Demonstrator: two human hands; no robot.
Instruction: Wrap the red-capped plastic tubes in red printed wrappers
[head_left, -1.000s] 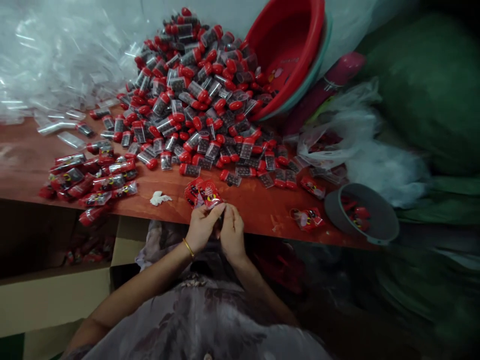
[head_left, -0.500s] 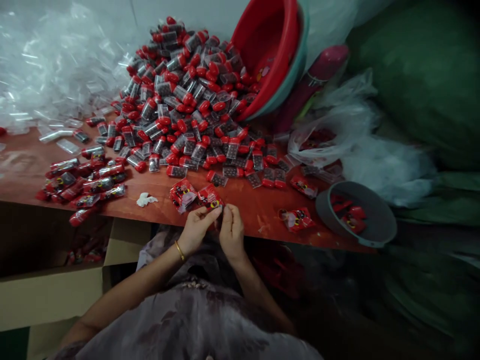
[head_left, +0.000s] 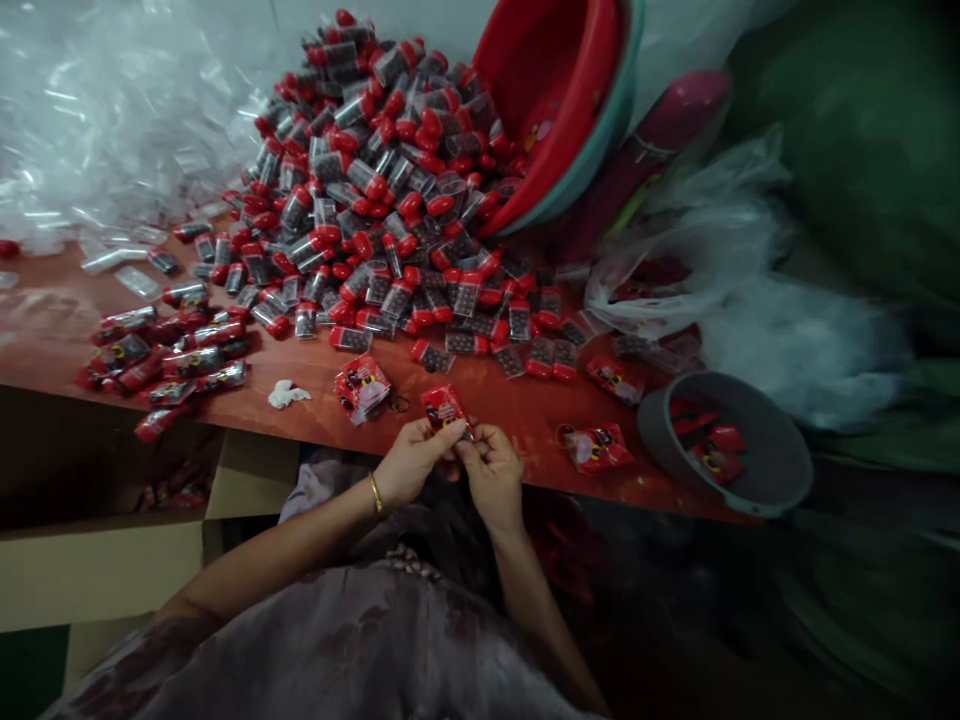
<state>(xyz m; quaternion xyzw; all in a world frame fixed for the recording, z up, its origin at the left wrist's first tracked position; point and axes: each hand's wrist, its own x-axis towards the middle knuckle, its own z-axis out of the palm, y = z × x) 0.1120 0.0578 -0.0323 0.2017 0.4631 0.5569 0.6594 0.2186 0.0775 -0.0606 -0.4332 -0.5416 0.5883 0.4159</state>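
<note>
My left hand [head_left: 411, 462] and my right hand [head_left: 491, 468] meet at the table's front edge. Both are closed on a small red printed packet [head_left: 444, 405], thumbs pressed along its near end. The packet's lower part is hidden by my fingers. To its left lie a stack of similar red packets [head_left: 361, 388] and a small dark ring [head_left: 400, 404]. Beyond my hands rises a heap of clear containers with red caps and dark contents [head_left: 375, 190]. A pile of wrapped red containers [head_left: 161, 365] lies at the left.
A tipped red basin [head_left: 559, 130] leans behind the heap. At the right stands a grey round tub [head_left: 651, 430] holding red packets, near another packet [head_left: 600, 447]. Clear plastic pieces [head_left: 135, 110] fill the back left. An open cardboard box [head_left: 105, 570] sits below the edge.
My hands have moved slightly right with the red packet, away from the stack at its left. The small ring now shows on the table between them.
</note>
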